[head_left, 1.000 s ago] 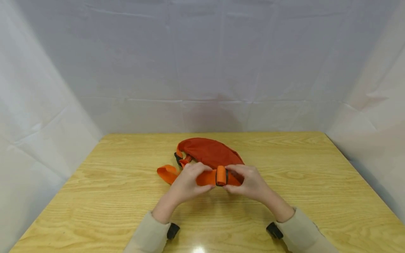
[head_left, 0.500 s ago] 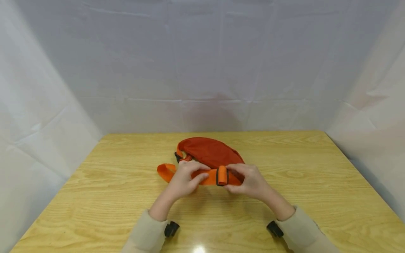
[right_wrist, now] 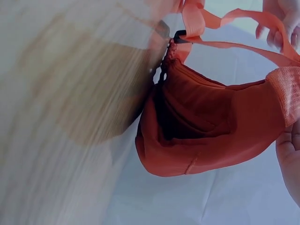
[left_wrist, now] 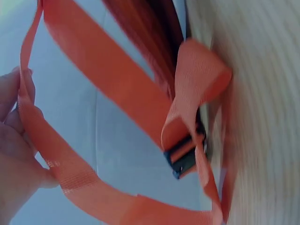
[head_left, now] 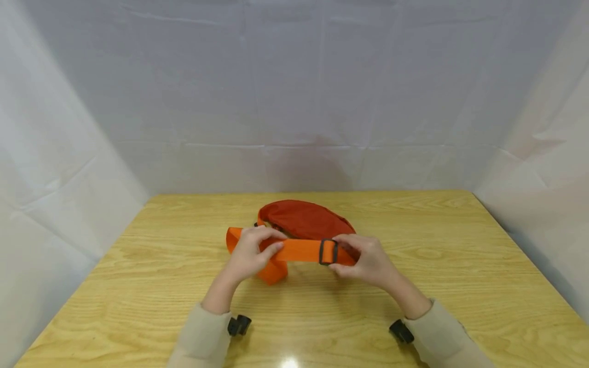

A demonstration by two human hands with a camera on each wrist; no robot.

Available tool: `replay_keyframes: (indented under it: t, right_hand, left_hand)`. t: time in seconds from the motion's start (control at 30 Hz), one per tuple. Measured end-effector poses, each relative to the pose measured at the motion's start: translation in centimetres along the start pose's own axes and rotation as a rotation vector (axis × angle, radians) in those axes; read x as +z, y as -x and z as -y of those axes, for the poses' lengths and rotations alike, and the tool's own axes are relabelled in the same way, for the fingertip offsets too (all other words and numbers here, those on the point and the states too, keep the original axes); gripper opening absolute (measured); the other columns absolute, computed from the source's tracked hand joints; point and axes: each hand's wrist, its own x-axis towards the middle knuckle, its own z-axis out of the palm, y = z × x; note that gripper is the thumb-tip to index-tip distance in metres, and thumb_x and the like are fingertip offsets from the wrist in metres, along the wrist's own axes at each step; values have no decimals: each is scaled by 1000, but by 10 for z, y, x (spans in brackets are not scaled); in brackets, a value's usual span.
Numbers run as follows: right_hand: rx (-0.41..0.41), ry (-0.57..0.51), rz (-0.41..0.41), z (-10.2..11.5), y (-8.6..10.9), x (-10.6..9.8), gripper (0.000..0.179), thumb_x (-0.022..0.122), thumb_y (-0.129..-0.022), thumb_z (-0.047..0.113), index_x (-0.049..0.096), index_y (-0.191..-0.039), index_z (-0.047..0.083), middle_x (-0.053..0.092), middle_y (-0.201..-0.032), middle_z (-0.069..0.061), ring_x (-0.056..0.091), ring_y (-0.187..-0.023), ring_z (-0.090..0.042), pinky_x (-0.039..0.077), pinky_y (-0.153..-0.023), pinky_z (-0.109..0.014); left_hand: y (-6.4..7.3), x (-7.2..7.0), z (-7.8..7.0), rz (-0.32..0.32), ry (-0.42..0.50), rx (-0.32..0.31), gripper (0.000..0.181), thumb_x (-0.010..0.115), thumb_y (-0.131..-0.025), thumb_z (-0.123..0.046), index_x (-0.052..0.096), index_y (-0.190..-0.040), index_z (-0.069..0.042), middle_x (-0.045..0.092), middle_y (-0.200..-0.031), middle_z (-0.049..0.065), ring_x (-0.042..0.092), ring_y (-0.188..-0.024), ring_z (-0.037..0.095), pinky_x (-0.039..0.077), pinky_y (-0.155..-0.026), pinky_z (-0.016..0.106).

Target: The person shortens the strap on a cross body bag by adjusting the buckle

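Observation:
A red waist bag (head_left: 301, 217) with an orange strap (head_left: 299, 250) lies on the wooden table. My left hand (head_left: 252, 251) pinches the strap between thumb and fingers; slack strap loops behind and below it. At the strap's right part sits a black slider buckle (head_left: 322, 252), and my right hand (head_left: 368, 259) pinches the strap just beside it. In the left wrist view, a second black buckle (left_wrist: 183, 159) hangs near the table under the strap. The right wrist view shows the bag's body (right_wrist: 211, 126) with a dark fold, and part of my right hand (right_wrist: 289, 157) at its edge.
The light wooden table (head_left: 138, 286) spreads around the bag. White sheeting (head_left: 294, 92) hangs behind it and along both sides. Black wrist devices (head_left: 239, 325) show at both cuffs.
My left hand has let go near the slider, regripped and moved left with the strap. The strap's rolled loop at the slider has shrunk and flattened. My right hand has barely moved.

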Motion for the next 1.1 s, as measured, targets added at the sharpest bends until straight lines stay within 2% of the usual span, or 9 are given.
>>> replay_keyframes:
  t: [0.2, 0.37, 0.47, 0.63, 0.93, 1.1]
  right_hand:
    - [2, 18, 13, -2, -1, -1, 41, 77, -66, 21, 61, -94, -3, 63, -78, -6, 57, -64, -9, 45, -58, -18]
    - [11, 29, 25, -1, -2, -2, 42, 80, -60, 14, 61, -94, -3, 63, -78, -6, 57, -65, -9, 45, -58, -18]
    - [46, 25, 56, 0, -3, -2, 43, 81, -57, 11, 62, -94, -1, 63, -79, -5, 58, -66, -9, 46, -58, -20]
    - [121, 5, 167, 3, -2, -1, 42, 80, -61, 10, 60, -97, -1, 63, -81, -5, 58, -67, -10, 47, -59, -21]
    - [218, -31, 321, 6, -5, 2, 30, 72, -72, 6, 61, -98, 1, 60, -80, 0, 52, -66, -4, 45, -58, -19]
    - [261, -48, 414, 7, -8, 0, 29, 71, -73, 6, 60, -99, 1, 60, -79, 2, 53, -68, -4, 45, -59, -19]
  left_hand:
    - [0, -8, 3, 32, 11, -26, 12, 62, -82, -7, 67, -93, -8, 64, -85, -1, 55, -77, 13, 31, -83, 41]
    - [0, -9, 4, 63, 37, -35, 14, 64, -81, -9, 66, -94, -5, 64, -86, 0, 56, -79, 13, 40, -79, 36]
    - [-1, -10, 3, 115, 37, -40, 14, 64, -81, -10, 66, -94, -4, 64, -84, -1, 56, -77, 11, 44, -72, 31]
    - [-2, -10, -3, 228, 25, -54, 14, 62, -83, -12, 65, -95, -5, 63, -84, -2, 57, -74, 8, 46, -67, 24]
    - [-5, -1, -13, 325, -104, 18, 17, 64, -81, -12, 65, -96, -3, 63, -84, 1, 57, -74, 9, 45, -67, 21]
    - [-6, 3, -16, 404, -175, 1, 16, 65, -81, -12, 66, -95, -6, 63, -82, -1, 57, -71, 8, 45, -64, 20]
